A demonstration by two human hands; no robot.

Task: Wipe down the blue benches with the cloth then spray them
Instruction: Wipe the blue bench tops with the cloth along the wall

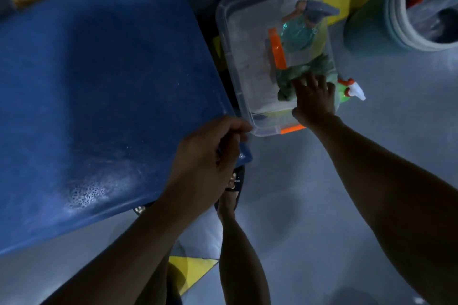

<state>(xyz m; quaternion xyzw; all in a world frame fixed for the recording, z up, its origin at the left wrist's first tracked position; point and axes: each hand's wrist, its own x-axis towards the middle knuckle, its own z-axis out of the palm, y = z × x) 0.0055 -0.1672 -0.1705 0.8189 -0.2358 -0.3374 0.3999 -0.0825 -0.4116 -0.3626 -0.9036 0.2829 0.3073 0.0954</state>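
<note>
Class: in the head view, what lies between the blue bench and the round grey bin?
In the head view, a clear plastic tub sits between the blue bench and the bin, holding a spray bottle and green cloth.

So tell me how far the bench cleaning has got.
Done: the blue bench shows a wet-looking patch near its front edge. In hand: the right hand reaches the green cloth in the clear box. Left: the spray bottle sits untouched; the left hand is empty.

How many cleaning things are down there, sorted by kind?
Spray bottles: 2, one teal in the clear bin, one green beside it.
Green cloth: 1, under the right hand.
Clear bins: 1.
Total: 4.
</note>
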